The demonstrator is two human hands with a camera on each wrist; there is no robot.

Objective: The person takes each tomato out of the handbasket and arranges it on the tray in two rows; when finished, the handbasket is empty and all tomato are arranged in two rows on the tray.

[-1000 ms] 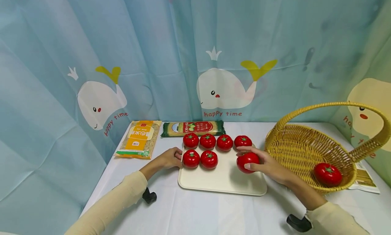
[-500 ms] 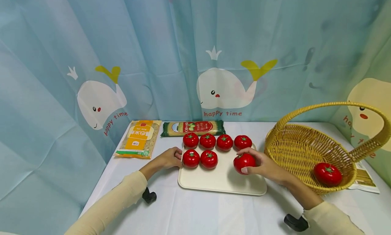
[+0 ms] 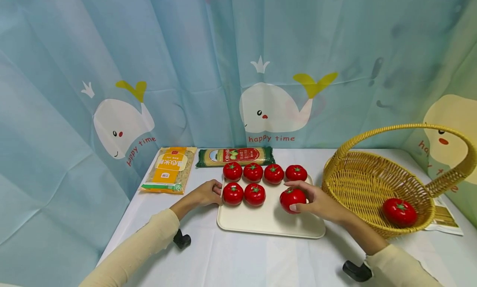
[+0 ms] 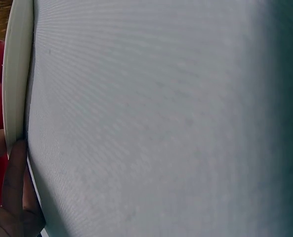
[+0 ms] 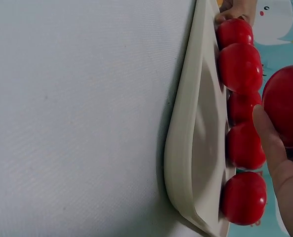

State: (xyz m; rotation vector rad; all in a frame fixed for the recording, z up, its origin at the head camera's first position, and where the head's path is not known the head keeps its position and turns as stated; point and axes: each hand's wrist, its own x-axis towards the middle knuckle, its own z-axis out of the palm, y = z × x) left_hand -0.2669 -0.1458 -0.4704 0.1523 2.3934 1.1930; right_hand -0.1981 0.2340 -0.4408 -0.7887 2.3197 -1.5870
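Observation:
In the head view my right hand point(image 3: 316, 202) grips a red tomato point(image 3: 292, 200) over the right half of a cream tray point(image 3: 257, 225). The right wrist view has this tomato point(image 5: 289, 106) raised above the tray floor, thumb against its side. Several more tomatoes sit on the tray: a back row, with a tomato point(image 3: 296, 173) at its right end, and two in front at the left, one being the tomato point(image 3: 255, 194). My left hand point(image 3: 206, 193) pinches the tray's left rim, thumb on the inner side and fingers outside, as the left wrist view shows.
A yellow wicker basket point(image 3: 357, 191) with a tall arched handle stands at the right, one tomato point(image 3: 400, 212) inside. Behind the tray lies a spaghetti pack point(image 3: 235, 156). A grain bag point(image 3: 170, 170) is at the back left. Another package point(image 3: 445, 219) shows partly beneath the basket.
My right hand has moved left over the tray, carrying the tomato towards the front row. The left hand and the tray have stayed put.

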